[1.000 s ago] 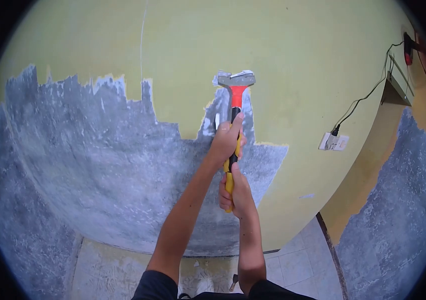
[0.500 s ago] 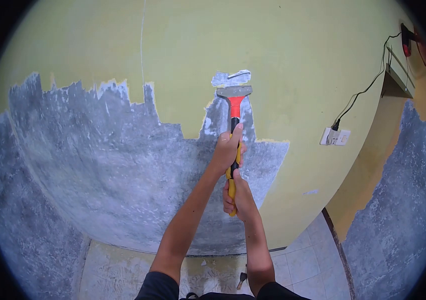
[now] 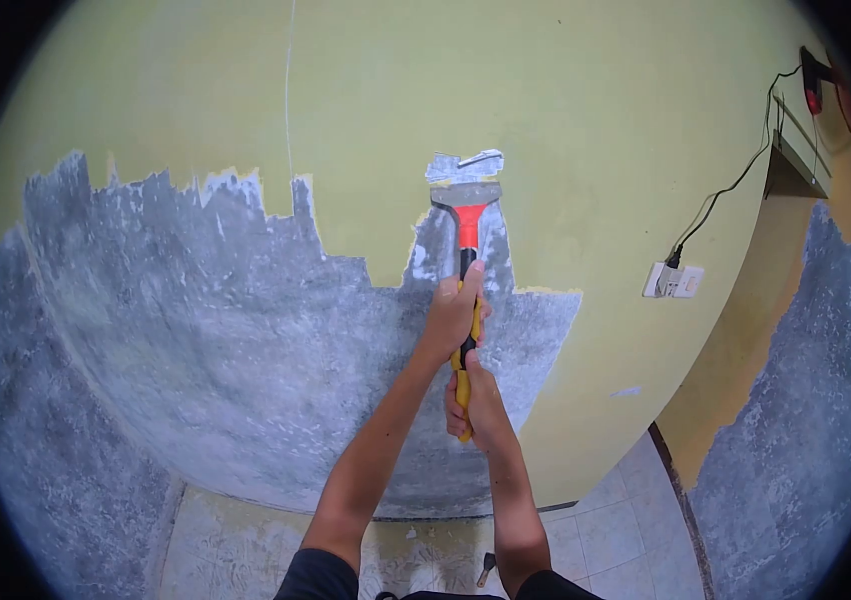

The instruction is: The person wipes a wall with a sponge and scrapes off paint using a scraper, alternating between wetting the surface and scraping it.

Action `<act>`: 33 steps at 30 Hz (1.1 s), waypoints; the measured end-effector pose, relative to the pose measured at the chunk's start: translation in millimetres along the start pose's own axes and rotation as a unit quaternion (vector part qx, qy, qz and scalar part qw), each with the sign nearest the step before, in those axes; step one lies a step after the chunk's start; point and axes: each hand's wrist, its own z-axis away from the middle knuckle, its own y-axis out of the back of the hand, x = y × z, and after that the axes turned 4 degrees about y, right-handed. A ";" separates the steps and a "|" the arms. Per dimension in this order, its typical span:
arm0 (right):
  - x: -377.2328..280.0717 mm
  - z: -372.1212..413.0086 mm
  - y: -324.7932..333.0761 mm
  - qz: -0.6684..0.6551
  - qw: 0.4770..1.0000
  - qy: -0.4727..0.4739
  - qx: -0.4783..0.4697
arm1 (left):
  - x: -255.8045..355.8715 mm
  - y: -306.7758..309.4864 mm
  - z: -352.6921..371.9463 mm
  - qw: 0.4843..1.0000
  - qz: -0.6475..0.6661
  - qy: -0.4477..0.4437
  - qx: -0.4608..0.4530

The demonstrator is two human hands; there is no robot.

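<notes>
Left-hand grip (image 3: 451, 318) and right-hand grip (image 3: 486, 402) clasp the scraper (image 3: 468, 228) mid-frame, partly hiding its handle (image 3: 463, 388); a red-black object (image 3: 813, 88), upper right, is unclear.

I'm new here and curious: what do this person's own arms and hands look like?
The left sleeve and right sleeve are dark and short. The left hand and right hand are bare: no gloves, and no watch shows on either wrist.

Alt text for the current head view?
Left hand above right hand, a person holds a yellow-and-black-handled scraper with a red neck and wide grey head up at a partly stripped wall: yellow-green paint above, mottled blue-grey surface below. On the right, a black plug sits in a white rectangular wall socket.
</notes>
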 end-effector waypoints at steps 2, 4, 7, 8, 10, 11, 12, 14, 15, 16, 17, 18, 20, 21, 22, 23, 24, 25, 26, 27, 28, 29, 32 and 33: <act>-8.4 -6.1 -6.5 0.013 1.000 0.017 -0.007 | 11.0 2.8 -5.8 1.000 -0.015 -0.021 0.003; -14.4 -14.4 -14.9 0.014 1.000 0.028 -0.001 | 22.8 6.4 -17.8 1.000 -0.021 -0.015 -0.016; -14.8 -17.2 -16.9 -0.017 1.000 0.014 -0.004 | 30.1 6.5 -17.8 0.999 -0.022 0.001 -0.029; -14.2 -18.3 -17.7 -0.032 0.999 0.004 -0.008 | 32.7 7.3 -16.3 0.999 -0.022 0.007 -0.030; -14.0 -20.4 -22.0 -0.038 0.999 -0.004 -0.014 | 35.4 10.7 -16.4 0.999 -0.014 0.009 -0.037; -16.3 -21.7 -23.6 -0.041 0.999 -0.007 -0.017 | 37.5 10.9 -18.2 0.999 -0.010 0.010 -0.042; -20.0 -21.8 -24.5 -0.022 1.000 0.005 -0.017 | 39.9 10.0 -20.5 0.999 -0.006 0.013 -0.042; -22.4 -18.1 -24.7 0.010 1.000 0.022 -0.016 | 37.8 9.0 -20.4 0.999 0.001 0.027 -0.038; -25.4 -18.1 -17.0 0.042 0.999 0.017 0.002 | 32.2 3.5 -21.5 0.999 0.025 0.019 -0.038; -31.1 -17.2 -3.4 0.074 0.997 0.009 0.018 | 23.7 -6.2 -22.9 0.998 0.050 0.011 -0.035; -36.2 -17.9 5.3 0.108 0.994 0.003 0.032 | 20.4 -12.0 -23.1 0.997 0.075 0.001 -0.031; -40.1 -18.3 7.6 0.110 0.994 0.003 0.027 | 19.2 -12.7 -23.5 0.997 0.067 0.002 -0.025; -45.8 -12.9 13.3 0.114 0.993 0.002 0.023 | 18.4 -18.9 -24.0 0.998 0.055 0.010 -0.019; -30.4 -21.4 5.4 0.073 0.997 0.019 0.008 | 23.1 -5.4 -26.7 1.000 0.005 0.009 -0.012; -8.3 -31.4 -13.3 0.029 0.999 0.035 -0.005 | 30.9 11.7 -26.3 0.999 -0.025 0.010 -0.035; 3.1 -34.4 -37.5 -0.028 0.998 0.045 -0.027 | 39.6 29.1 -24.4 0.997 -0.056 0.012 -0.060; 9.0 -36.9 -54.7 -0.083 0.994 0.057 -0.051 | 44.8 39.5 -22.5 0.993 -0.087 0.012 -0.084; 10.8 -36.8 -58.9 -0.089 0.994 0.049 -0.050 | 46.8 43.6 -19.6 0.993 -0.094 0.011 -0.077; 13.4 -37.9 -62.3 -0.094 0.993 0.043 -0.053 | 48.5 47.9 -15.6 0.992 -0.101 0.007 -0.069; 15.8 -38.4 -63.5 -0.097 0.993 0.036 -0.056 | 48.8 51.9 -11.0 0.992 -0.108 0.001 -0.059; 17.0 -36.6 -56.4 -0.063 0.996 0.015 -0.057 | 43.9 56.0 -7.0 0.997 -0.061 0.002 -0.057; 21.5 -28.8 -40.6 -0.032 0.998 -0.008 -0.056 | 29.0 62.0 -0.5 0.998 -0.013 0.008 -0.056; 59.4 12.4 9.9 0.069 0.995 -0.055 -0.035 | -47.3 92.3 12.8 0.992 -0.116 -0.051 -0.008; 81.5 31.4 34.9 0.075 0.993 -0.081 -0.045 | -63.2 100.5 23.2 0.968 -0.249 -0.018 -0.013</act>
